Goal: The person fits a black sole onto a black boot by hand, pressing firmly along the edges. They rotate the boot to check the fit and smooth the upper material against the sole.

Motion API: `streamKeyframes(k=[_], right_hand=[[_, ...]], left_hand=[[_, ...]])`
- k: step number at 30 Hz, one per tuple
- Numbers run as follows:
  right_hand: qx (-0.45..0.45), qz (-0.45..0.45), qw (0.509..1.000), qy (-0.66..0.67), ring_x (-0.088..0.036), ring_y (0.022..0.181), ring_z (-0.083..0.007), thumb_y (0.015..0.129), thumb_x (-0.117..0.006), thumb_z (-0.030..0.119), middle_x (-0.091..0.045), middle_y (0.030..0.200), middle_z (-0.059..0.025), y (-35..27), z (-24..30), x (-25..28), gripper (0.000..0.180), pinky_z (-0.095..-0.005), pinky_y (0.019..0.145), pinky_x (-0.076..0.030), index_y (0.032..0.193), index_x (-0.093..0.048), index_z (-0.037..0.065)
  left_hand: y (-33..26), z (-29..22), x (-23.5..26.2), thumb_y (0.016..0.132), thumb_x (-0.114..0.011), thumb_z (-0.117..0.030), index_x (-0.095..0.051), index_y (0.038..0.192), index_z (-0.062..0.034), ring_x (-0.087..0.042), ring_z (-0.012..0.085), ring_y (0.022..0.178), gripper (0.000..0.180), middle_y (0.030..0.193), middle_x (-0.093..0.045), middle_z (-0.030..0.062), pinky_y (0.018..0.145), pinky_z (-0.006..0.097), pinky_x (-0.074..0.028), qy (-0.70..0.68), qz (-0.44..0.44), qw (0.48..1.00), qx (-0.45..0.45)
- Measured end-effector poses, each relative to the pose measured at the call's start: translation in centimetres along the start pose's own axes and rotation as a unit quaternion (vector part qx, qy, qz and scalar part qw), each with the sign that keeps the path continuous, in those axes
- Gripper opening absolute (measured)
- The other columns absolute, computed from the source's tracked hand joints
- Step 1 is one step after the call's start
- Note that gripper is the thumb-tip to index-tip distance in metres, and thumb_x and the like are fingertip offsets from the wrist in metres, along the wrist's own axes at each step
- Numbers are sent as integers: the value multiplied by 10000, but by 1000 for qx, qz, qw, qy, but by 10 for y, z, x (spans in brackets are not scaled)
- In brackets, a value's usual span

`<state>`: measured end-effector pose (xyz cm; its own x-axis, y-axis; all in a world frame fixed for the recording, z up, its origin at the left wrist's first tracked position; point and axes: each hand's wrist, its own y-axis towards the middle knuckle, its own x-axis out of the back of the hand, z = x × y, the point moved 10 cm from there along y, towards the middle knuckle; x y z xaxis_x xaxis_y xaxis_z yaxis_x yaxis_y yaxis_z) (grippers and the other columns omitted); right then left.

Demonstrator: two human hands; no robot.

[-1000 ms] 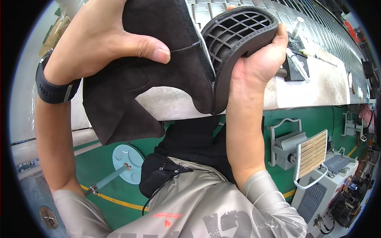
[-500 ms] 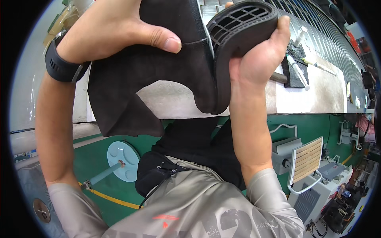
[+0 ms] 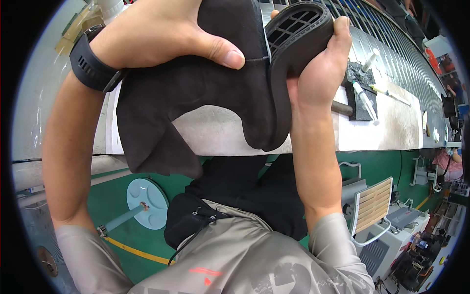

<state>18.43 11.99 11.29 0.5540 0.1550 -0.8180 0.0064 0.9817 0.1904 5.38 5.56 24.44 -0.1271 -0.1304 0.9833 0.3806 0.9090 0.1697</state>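
A dark brown-black soft boot (image 3: 215,90) with a limp, folded shaft is held up over the table's near edge. My left hand (image 3: 164,36) wraps its upper, the thumb lying along the side; the other fingers are hidden behind it. Against the boot's toe part lies a black rubber sole (image 3: 298,54), bent back so that its heel end stands off and bares the lattice inside. My right hand (image 3: 318,81) cups that sole from outside, palm against it and fingers mostly hidden behind. A black watch sits on my left wrist.
Right of my hand, a syringe (image 3: 363,98) lies on a black block (image 3: 351,73), beside a dark rod-like handle (image 3: 341,108). A white sheet (image 3: 362,134) covers part of the table; metal rollers (image 3: 391,44) run behind. Below are a round blue stool (image 3: 137,210) and a wood-slatted chair (image 3: 373,205).
The boot and my left hand have shifted a little to the right. The sole's heel end has come slightly closer to the boot. Both hands keep their hold.
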Motion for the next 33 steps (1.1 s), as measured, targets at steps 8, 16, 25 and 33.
streamKeyframes(k=[8,16,25,33], right_hand=[[42,26,995,-84,-688,877,-172,1170,-438,467,-712,988,-66,-1,12,-16,481,-322,815,-569,1251,-645,40],[153,118,944,-268,-528,749,-6,1177,-510,355,-649,837,58,3,40,-52,402,-235,619,-409,1159,-732,20],[181,130,912,-345,-366,654,25,1138,-598,266,-486,712,122,-11,61,-59,311,-220,570,-263,1192,-745,-3],[187,158,897,-368,-456,751,-11,1103,-603,204,-561,784,88,-37,85,-68,289,-218,664,-365,1231,-728,-22]], left_hand=[[8,28,-14,693,-996,-503,-691,1141,88,-741,370,982,802,1004,-744,250,889,409,-577,-107,19,994,-22],[4,14,-1,624,-1039,-429,-691,1155,63,-744,404,884,803,885,-720,246,814,410,-576,-96,-44,992,-62],[-9,-7,11,588,-1037,-480,-672,1211,62,-720,451,898,903,888,-715,261,787,445,-569,-41,-72,994,-76],[-21,-33,18,575,-1020,-476,-652,1282,22,-718,432,884,940,918,-724,208,790,478,-561,1,-36,997,-66]])
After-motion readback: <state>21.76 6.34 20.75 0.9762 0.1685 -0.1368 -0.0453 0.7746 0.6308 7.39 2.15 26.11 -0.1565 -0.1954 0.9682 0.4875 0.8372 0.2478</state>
